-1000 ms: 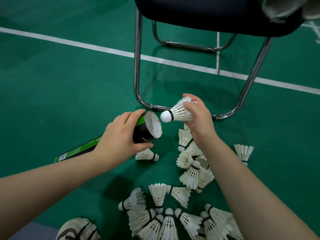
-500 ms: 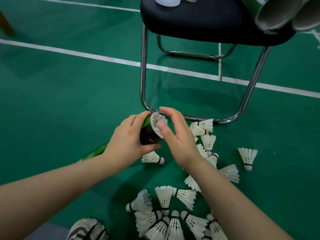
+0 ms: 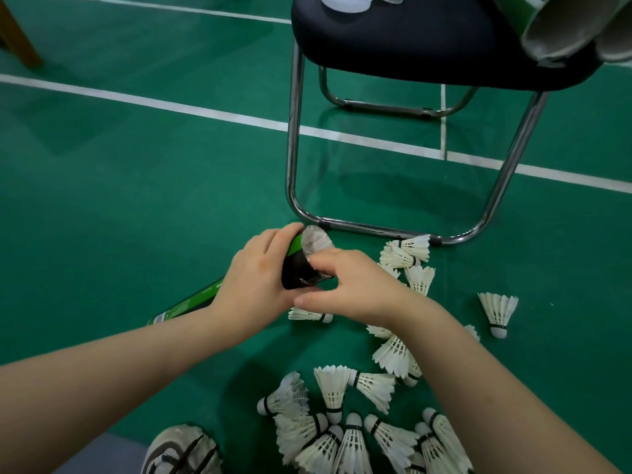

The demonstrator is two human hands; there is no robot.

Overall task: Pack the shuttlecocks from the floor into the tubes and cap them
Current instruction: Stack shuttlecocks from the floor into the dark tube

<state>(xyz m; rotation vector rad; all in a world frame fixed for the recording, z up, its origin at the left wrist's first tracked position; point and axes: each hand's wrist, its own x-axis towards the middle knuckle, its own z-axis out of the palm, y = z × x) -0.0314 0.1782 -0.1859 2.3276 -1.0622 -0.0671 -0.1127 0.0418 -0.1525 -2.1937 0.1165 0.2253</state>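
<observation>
My left hand point(image 3: 254, 271) grips a green and black tube point(image 3: 301, 265) near its open end, which tilts up to the right; feathers of a shuttlecock point(image 3: 316, 239) show inside the mouth. My right hand point(image 3: 355, 289) rests against the tube's mouth with fingers bent and nothing visible in it. Several white shuttlecocks point(image 3: 342, 436) lie scattered on the green floor below and to the right of my hands, one point(image 3: 497, 311) standing apart at the right, one point(image 3: 309, 315) under my hands.
A dark chair point(image 3: 427, 39) on chrome legs point(image 3: 294, 148) stands just beyond the tube. On its seat lie white caps point(image 3: 345, 1) and open tubes point(image 3: 561, 25). A shoe point(image 3: 181, 449) is at the bottom edge. White court lines cross the floor.
One second ago my right hand held a shuttlecock at the tube's mouth; it has since gone into the tube, and the hand now sits lower against the opening. The view shifted upward.
</observation>
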